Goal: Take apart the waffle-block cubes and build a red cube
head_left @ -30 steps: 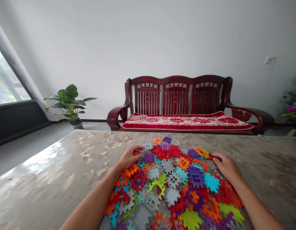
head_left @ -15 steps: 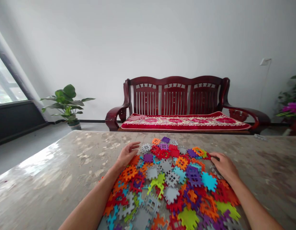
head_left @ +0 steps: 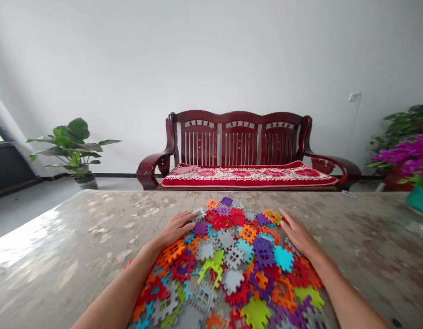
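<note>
A wide heap of interlocking plastic tiles with notched edges lies on the table between my forearms. Among them are a purple window tile (head_left: 264,252), a turquoise tile (head_left: 283,258), a lime green tile (head_left: 256,312) and an orange window tile (head_left: 248,233). My left hand (head_left: 177,227) lies along the heap's left edge, fingers stretched, its tips by a grey tile (head_left: 199,214) and a solid purple tile (head_left: 200,228). At the right edge my right hand (head_left: 298,234) rests with fingers extended, beside an orange and green tile (head_left: 273,216). Neither hand holds a tile.
The table (head_left: 77,246) has a patterned, glossy cover. A loose grey piece (head_left: 349,194) lies near its far right edge. Beyond stands a dark red wooden bench (head_left: 239,116) with a floral cushion. A potted plant (head_left: 74,146) is at left, purple flowers (head_left: 408,155) at right.
The view has turned slightly right. My right hand's fingers have straightened from a curled, pinching shape against the heap's edge. My left hand has flattened against the left side.
</note>
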Action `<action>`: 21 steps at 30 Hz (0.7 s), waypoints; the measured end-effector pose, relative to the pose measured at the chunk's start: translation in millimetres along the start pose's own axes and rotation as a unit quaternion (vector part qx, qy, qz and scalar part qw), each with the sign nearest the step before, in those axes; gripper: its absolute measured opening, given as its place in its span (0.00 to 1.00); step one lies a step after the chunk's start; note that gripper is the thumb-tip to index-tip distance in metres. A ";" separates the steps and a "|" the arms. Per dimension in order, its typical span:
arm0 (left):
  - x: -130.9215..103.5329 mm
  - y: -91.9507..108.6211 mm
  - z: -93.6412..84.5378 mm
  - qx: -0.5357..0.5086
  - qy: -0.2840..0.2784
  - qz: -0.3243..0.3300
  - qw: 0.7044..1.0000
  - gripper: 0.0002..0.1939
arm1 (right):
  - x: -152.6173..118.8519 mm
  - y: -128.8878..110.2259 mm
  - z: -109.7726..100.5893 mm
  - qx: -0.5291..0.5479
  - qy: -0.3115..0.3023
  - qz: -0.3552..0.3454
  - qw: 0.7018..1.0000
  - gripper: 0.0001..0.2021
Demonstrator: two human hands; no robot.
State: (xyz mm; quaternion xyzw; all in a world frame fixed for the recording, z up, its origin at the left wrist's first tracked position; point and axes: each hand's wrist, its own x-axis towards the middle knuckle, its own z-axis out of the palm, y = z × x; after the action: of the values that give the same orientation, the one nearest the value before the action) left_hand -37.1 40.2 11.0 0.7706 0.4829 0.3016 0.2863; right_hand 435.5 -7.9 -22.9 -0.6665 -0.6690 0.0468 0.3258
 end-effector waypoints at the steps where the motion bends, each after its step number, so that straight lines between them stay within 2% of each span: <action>1: 0.0 -0.6 0.1 0.005 0.004 0.007 1.000 0.25 | 0.0 -2.5 0.1 0.001 -0.014 -0.008 1.000 0.26; 5: -0.3 0.1 0.1 0.000 0.015 0.024 1.000 0.20 | -0.2 -11.1 -2.2 0.015 -0.034 -0.025 0.999 0.25; 9: 0.6 5.8 0.2 -0.036 0.020 0.032 0.999 0.15 | -0.4 -18.6 -7.5 0.126 -0.023 -0.027 0.991 0.19; 12: 0.6 11.0 0.2 -0.069 0.031 0.020 0.997 0.15 | -2.2 -23.9 -14.1 0.249 -0.021 0.020 0.968 0.14; 15: -0.5 12.0 0.3 -0.102 0.051 -0.003 0.993 0.16 | -5.2 -28.0 -21.1 0.342 -0.024 0.094 0.935 0.18; 17: -1.0 9.6 0.6 -0.118 0.052 -0.011 0.992 0.16 | -6.7 -29.6 -24.0 0.364 -0.028 0.116 0.924 0.20; 21: 0.3 1.7 1.3 -0.107 0.047 -0.001 0.993 0.16 | -7.2 -30.0 -24.5 0.372 -0.035 0.116 0.920 0.21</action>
State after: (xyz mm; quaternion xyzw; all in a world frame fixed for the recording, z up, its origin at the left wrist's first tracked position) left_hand -35.0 39.7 11.5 0.7204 0.4614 0.3873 0.3439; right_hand 421.1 -26.9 8.5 -0.5682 -0.5322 0.3529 0.5190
